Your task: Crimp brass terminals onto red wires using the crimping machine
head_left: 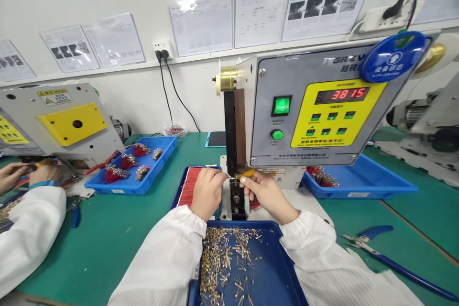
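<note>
My left hand (207,192) is closed in a pinch at the jaw of a grey crimping machine (315,114), holding a thin wire end I can barely make out. My right hand (265,193) is closed too, its fingertips pinching a small piece beside the black tool column (234,143). The two hands almost meet at the jaw. Under my wrists lies a dark blue tray (272,272) strewn with several small brass terminals (222,253). Red wires (189,185) lie in a blue tray just behind my left hand.
A co-worker's hands (21,174) and white sleeve work at another machine (53,119) on the left. Blue trays hold red wire bundles at left (134,167) and right (358,181). Blue-handled pliers (380,248) lie on the green mat at right.
</note>
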The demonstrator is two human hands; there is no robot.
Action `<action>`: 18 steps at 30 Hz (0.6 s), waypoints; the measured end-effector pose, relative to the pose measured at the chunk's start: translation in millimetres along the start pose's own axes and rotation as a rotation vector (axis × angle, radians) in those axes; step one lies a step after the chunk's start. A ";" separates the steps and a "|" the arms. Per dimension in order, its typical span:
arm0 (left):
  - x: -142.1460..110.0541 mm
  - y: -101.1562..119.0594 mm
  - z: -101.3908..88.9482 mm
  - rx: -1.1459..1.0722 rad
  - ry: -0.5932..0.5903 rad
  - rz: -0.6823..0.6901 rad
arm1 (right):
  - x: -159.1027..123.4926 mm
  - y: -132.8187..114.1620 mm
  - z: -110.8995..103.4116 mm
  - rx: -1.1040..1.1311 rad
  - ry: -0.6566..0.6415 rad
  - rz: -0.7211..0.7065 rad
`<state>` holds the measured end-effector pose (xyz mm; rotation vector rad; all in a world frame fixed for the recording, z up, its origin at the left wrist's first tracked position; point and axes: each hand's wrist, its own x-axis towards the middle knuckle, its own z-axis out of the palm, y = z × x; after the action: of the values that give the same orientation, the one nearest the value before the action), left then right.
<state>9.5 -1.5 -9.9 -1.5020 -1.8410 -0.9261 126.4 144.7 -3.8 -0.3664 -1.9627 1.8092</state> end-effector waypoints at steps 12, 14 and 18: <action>0.1 0.2 -0.4 -0.010 -0.014 0.011 | -1.2 -1.5 -0.9 -0.017 -0.014 0.000; 0.1 0.3 -0.5 -0.007 -0.013 0.011 | -0.9 -0.4 -0.9 -0.006 -0.013 0.000; 0.3 1.0 -1.0 -0.004 0.004 0.013 | -1.1 0.6 -0.8 -0.007 -0.007 -0.010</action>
<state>10.5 -2.0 -8.9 -1.5115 -1.8251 -0.9270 127.7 144.9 -4.5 -0.3526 -1.9730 1.7996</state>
